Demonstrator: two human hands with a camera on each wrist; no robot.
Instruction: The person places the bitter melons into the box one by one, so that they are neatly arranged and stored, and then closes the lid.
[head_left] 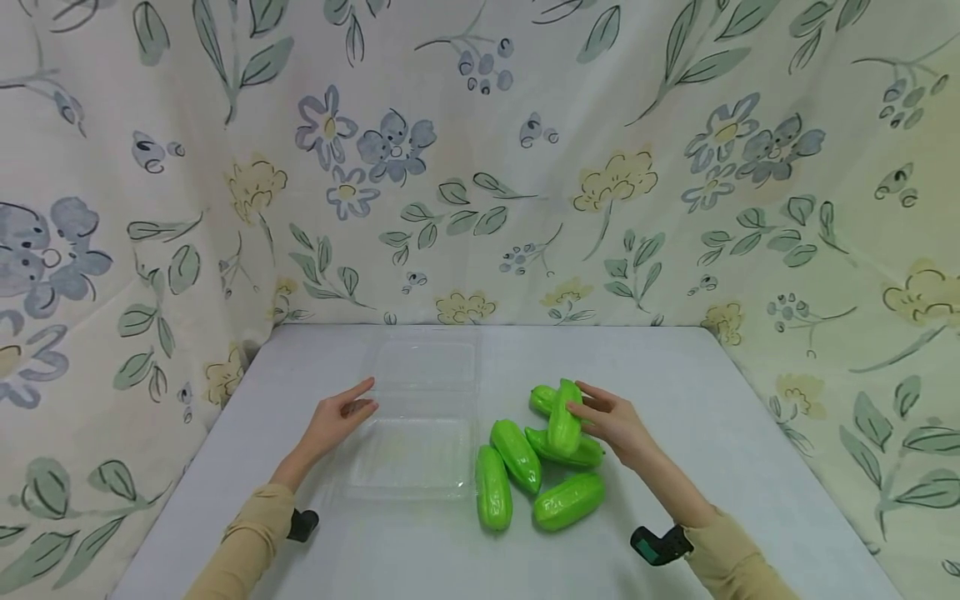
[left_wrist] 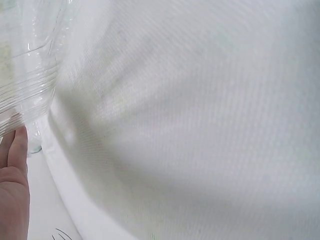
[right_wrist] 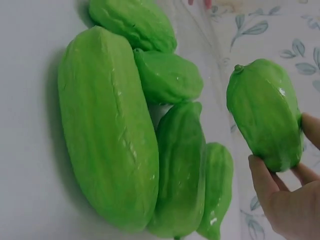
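A glossy green gourd (head_left: pixel 564 421), ridged and stubby-stemmed, is held between the thumb and fingers of my right hand (head_left: pixel 615 425). The right wrist view shows this hand raising the gourd clear of the others. Several similar gourds (right_wrist: pixel 107 130) lie in a loose group beneath and nearer to me. To their left lies an open clear plastic clamshell box (head_left: pixel 408 492), its lid folded back away from me. My left hand (head_left: pixel 333 421) is at the box's left side near the hinge, fingers extended. In the left wrist view its fingertips meet the ribbed plastic edge.
A white-covered table (head_left: pixel 660 358) bears everything. Patterned cloth (head_left: pixel 480 167) with leaves and flowers hangs behind it and along both sides. Black wrist cameras (head_left: pixel 660 546) are strapped to both wrists, below the hands.
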